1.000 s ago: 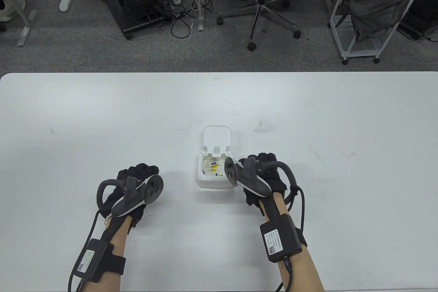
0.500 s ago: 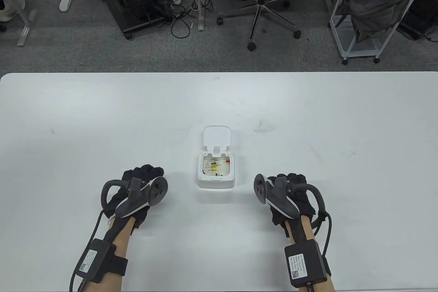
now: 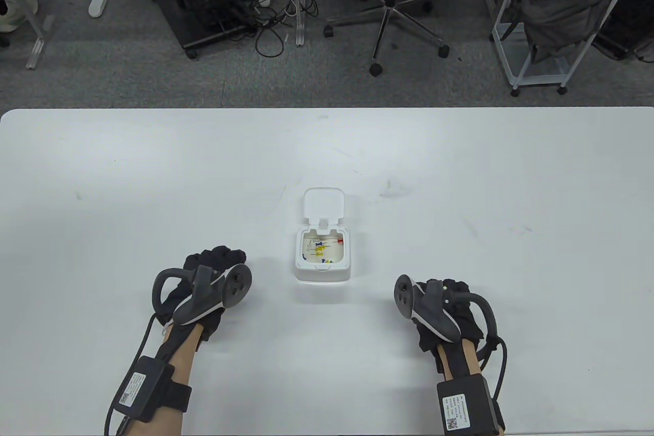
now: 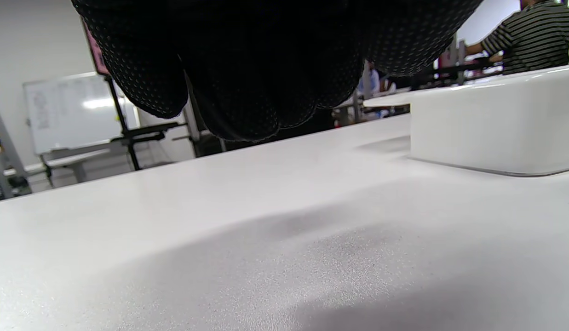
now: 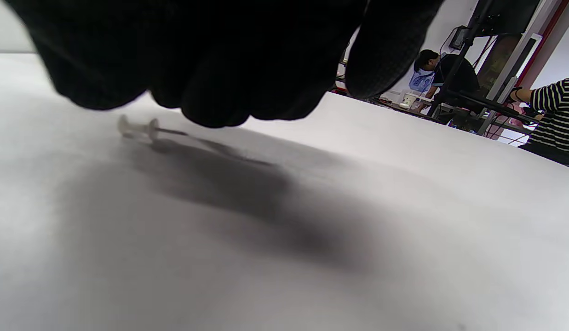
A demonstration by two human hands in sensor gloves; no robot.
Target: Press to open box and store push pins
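The left hand (image 3: 212, 272) rests low on the white table (image 3: 153, 175), to the left of the box and a little nearer the person. In the left wrist view its gloved fingers (image 4: 238, 92) hang loosely curled just above the tabletop and hold nothing. The right hand (image 3: 449, 303) sits to the right of the box, farther from it than the left hand and closer to the table's near edge. In the right wrist view its fingers (image 5: 210, 82) are also loosely curled above the surface, with nothing between them.

The small white box (image 3: 323, 258) stands between the two hands, touched by neither. Its lid (image 3: 323, 205) is flipped up and back on the far side. Inside lie several push pins (image 3: 322, 249): yellow and blue ones near the middle and a red one toward the right wall. From the left wrist, the box's side wall (image 4: 491, 124) shows at the right, close to the hand but apart from it.

In the right wrist view one clear push pin (image 5: 139, 128) lies on its side on the table just under the right fingertips; whether they touch it cannot be told.
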